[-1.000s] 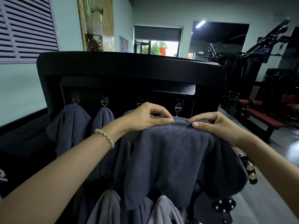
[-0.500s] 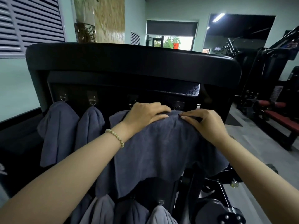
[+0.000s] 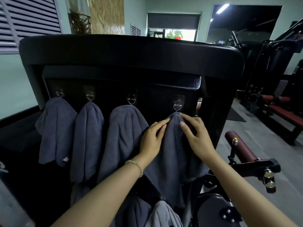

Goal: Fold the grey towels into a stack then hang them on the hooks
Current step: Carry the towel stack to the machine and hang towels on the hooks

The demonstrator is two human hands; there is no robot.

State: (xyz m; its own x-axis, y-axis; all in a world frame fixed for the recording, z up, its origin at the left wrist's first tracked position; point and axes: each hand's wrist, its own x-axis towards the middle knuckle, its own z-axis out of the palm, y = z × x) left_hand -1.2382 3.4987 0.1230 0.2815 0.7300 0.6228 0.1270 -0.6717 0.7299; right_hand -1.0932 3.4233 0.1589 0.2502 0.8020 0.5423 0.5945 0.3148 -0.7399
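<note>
Head view: fourth grey towel [image 3: 173,153] at rightmost hook [image 3: 177,106]; left grip [image 3: 152,136] flat, pressing cloth; right grip [image 3: 195,135] pinching peak. Risk: shallow catch on hook, towel slips off when released.

- Fourth grey towel [image 3: 173,154]: peak covered by the fingertips [image 3: 181,124] of both hands; whether it is caught on the hook cannot be told; lower left edge hidden behind the left forearm [image 3: 101,190].
- Fourth hook [image 3: 177,106]: lower tip hidden behind the towel's peak.
- Right hand [image 3: 197,138]: palm side hidden; cannot tell whether it pinches the cloth or merely rests on it.
- Left hand [image 3: 151,140]: palm side hidden against the towel.
- Lower row of towels [image 3: 164,215]: cut off by the bottom edge, partly behind both forearms.
- Wall picture [image 3: 106,13]: blurred, cut off by the top edge.
- Louvred shutter [image 3: 27,18]: cut off by the left and top edges.
</note>
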